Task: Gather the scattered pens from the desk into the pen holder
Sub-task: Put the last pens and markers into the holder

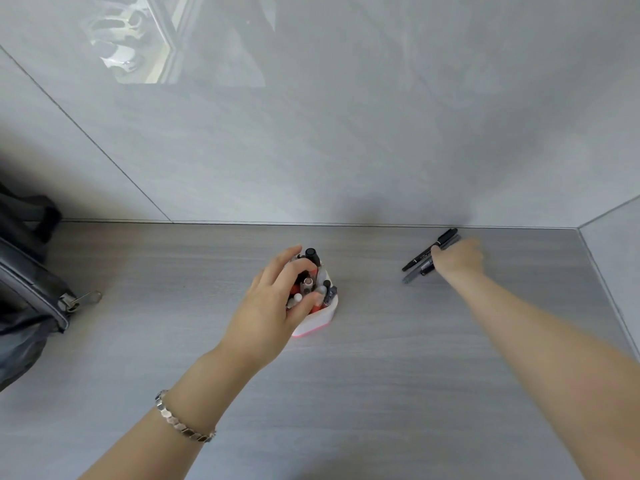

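A white pen holder with a red inside (323, 315) stands mid-desk, packed with several pens and markers. My left hand (273, 306) wraps around its left side, thumb and fingers touching the pens at its top. Far right, near the wall, a black marker (424, 252) lies beside a grey pen (412, 274) and a short dark one. My right hand (457, 259) rests over these pens, fingers curled on them; the hand is blurred, so the grip is unclear.
A dark bag (31, 282) with a metal zipper pull sits at the desk's left edge. The grey wood-grain desk (346, 393) meets a tiled wall at the back and on the right. A metal bracelet circles my left wrist.
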`<move>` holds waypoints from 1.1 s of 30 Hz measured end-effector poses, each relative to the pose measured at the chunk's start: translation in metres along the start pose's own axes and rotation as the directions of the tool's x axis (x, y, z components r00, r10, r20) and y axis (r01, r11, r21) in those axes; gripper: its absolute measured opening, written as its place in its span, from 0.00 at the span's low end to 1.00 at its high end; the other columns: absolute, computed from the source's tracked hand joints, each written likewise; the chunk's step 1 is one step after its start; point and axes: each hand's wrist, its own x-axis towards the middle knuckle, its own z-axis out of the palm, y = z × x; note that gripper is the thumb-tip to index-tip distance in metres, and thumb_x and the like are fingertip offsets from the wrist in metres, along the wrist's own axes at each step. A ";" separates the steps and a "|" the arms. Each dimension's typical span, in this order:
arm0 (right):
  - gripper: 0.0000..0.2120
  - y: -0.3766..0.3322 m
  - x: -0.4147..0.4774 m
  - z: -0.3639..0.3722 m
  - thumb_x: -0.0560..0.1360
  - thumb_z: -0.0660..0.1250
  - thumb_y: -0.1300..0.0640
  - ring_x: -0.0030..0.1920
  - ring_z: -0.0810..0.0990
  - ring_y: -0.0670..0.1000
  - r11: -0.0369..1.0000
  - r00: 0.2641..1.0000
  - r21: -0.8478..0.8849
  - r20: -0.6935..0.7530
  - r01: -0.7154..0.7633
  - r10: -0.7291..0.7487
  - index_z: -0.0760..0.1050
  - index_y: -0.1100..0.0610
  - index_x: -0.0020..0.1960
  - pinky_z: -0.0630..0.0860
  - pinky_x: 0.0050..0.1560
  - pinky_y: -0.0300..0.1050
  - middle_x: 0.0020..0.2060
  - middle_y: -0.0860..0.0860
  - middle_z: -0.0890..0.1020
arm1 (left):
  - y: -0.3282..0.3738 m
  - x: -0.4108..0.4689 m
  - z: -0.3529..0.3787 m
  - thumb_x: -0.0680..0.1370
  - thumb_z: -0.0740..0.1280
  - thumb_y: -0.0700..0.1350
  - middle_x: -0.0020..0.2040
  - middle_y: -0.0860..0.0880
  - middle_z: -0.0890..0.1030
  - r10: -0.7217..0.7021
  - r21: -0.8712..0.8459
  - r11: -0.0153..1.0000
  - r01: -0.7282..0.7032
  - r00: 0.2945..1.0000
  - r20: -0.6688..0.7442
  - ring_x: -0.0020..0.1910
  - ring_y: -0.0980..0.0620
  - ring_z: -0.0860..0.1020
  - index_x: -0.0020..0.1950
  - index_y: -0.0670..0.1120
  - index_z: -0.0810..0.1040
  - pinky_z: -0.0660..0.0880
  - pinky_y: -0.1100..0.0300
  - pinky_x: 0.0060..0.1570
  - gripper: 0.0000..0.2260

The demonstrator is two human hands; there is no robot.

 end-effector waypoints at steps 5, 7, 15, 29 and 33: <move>0.25 -0.011 0.008 0.010 0.73 0.64 0.58 0.59 0.76 0.63 0.992 0.997 0.099 0.005 -0.076 0.076 0.61 0.71 0.63 0.74 0.55 0.53 0.58 0.67 0.76 | -0.004 -0.001 0.000 0.70 0.55 0.62 0.66 0.64 0.60 0.002 -0.017 1.000 -0.002 1.000 -0.010 0.59 0.47 0.74 0.55 0.61 0.67 0.73 0.49 0.59 0.16; 0.24 -0.002 0.022 0.016 0.68 0.67 0.57 0.52 0.80 0.64 0.981 0.994 0.164 0.039 -0.104 0.098 0.66 0.69 0.59 0.79 0.51 0.56 0.53 0.65 0.80 | -0.004 -0.001 0.002 0.70 0.55 0.62 0.66 0.64 0.60 0.003 -0.019 1.000 -0.004 1.000 -0.020 0.59 0.47 0.74 0.55 0.61 0.67 0.73 0.49 0.59 0.15; 0.14 0.010 -0.007 -0.001 0.70 0.69 0.67 0.28 0.69 0.50 0.911 0.942 0.327 0.302 -0.249 0.149 0.67 0.60 0.30 0.69 0.12 0.34 0.28 0.56 0.71 | -0.005 -0.001 0.004 0.75 0.64 0.51 0.65 0.64 0.61 -0.030 -0.050 0.998 0.029 0.999 -0.022 0.57 0.45 0.74 0.56 0.58 0.69 0.73 0.51 0.57 0.11; 0.10 -0.034 -0.193 -0.059 0.70 0.67 0.71 0.26 0.79 0.43 0.425 0.746 0.873 0.116 0.238 -0.656 0.77 0.57 0.38 0.76 0.26 0.34 0.27 0.46 0.83 | 0.000 0.006 0.002 0.74 0.56 0.57 0.67 0.55 0.70 -0.029 0.013 0.999 0.030 0.997 -0.066 0.62 0.51 0.71 0.56 0.60 0.70 0.70 0.47 0.62 0.13; 0.06 -0.039 -0.196 -0.019 0.69 0.72 0.62 0.34 0.82 0.45 0.522 0.704 0.724 0.071 0.450 -0.706 0.79 0.52 0.39 0.81 0.39 0.40 0.32 0.44 0.83 | 0.001 0.006 -0.001 0.73 0.53 0.61 0.68 0.54 0.70 -0.031 -0.014 0.999 0.030 0.998 -0.054 0.65 0.53 0.70 0.63 0.55 0.70 0.68 0.50 0.65 0.22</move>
